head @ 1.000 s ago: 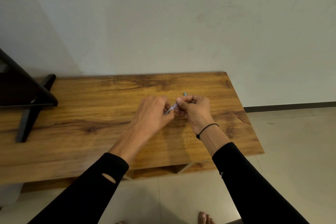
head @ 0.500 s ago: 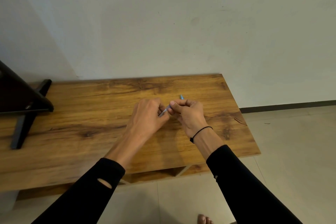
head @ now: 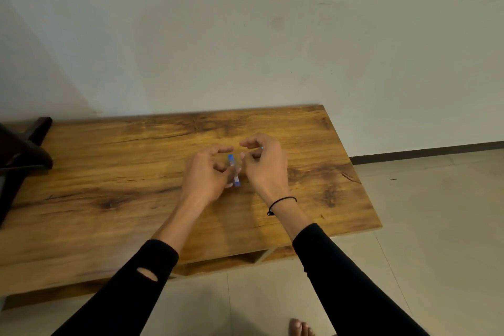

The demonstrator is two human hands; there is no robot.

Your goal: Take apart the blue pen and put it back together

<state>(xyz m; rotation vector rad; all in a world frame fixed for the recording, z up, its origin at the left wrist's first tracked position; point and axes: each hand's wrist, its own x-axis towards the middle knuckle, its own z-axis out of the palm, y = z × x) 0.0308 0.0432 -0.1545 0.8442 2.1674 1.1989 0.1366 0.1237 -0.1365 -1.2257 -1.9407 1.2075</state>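
Blue pen [head: 234,170] now upright, hands parted

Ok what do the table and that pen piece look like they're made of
Table: wood or wood-look laminate, with a warm brown, smooth, low-sheen finish; bold grain and dark knots show, but the look alone cannot settle which. Pen piece: likely plastic, with a clear barrel and blue ends. It is small and partly hidden by the left hand.

Hands parted since before; blue pen [head: 234,170] now upright by left hand [head: 208,173], right hand [head: 263,162] off barrel.
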